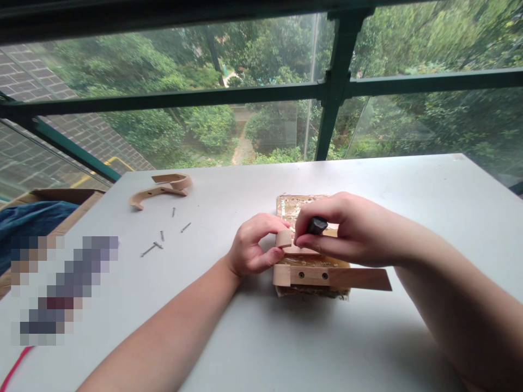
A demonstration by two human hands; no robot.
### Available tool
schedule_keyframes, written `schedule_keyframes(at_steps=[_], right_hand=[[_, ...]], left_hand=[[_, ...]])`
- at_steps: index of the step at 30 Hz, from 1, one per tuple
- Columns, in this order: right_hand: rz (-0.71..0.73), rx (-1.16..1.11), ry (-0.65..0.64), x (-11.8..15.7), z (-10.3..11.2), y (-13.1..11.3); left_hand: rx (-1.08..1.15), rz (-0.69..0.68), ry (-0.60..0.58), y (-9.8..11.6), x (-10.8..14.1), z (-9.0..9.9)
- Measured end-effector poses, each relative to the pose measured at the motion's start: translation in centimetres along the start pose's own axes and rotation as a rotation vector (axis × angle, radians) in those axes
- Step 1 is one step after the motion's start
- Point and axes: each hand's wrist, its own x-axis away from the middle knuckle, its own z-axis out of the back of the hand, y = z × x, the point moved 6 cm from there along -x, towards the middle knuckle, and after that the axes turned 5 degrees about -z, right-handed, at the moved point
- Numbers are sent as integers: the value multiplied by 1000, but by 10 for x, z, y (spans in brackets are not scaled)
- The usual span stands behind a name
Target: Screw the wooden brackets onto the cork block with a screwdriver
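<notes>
My left hand [259,242] pinches the rounded end of a pale wooden piece [284,238] that lies across a tape-wrapped block [286,204]. Over the same piece, my right hand [343,228] is closed, with a black object [317,225] like a handle between its fingers; its lower end is hidden. Nearer to me, a second wooden piece [312,276] lies across the block, with two dark screw heads in it and its tapered end sticking out to the right.
Curved wooden pieces [163,191] lie at the table's back left. Several loose screws [162,236] are scattered nearer. Left of the white table [229,337] stands a cardboard box [77,218] with blue cloth; a blurred-out patch and red cord [16,365] are beside it. Windows rise behind.
</notes>
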Motion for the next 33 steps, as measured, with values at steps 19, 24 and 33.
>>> schedule_keyframes(at_steps=[19,24,33], right_hand=[[-23,228,-47,-4,-6,6],[39,209,-57,-7,-9,6],[-18,217,-89,-4,-12,7]], left_hand=[[-19,25,8,1,-2,-1],[-28,11,22,2,-3,-1],[-12,8,8,-1,0,-2]])
